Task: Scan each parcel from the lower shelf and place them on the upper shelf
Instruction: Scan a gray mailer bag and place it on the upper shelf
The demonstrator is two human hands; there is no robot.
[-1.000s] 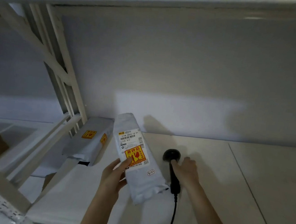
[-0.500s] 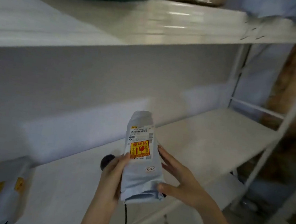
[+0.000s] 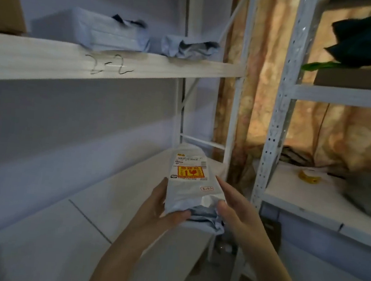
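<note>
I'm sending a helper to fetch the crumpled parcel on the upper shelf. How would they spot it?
Find the upper shelf with "2-2" scrawled on its front edge. Two grey parcels lie above that writing. Take the right one, the crumpled parcel beside the upright post; its neighbour, the boxy parcel, is bigger and flat-sided.

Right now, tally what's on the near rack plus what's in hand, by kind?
Grey parcels on the upper shelf: 2, one flat, one crumpled
Grey parcel in hand, left hand and right hand both gripping it: 1
Cardboard box on the upper shelf: 1
Total: 4
</note>
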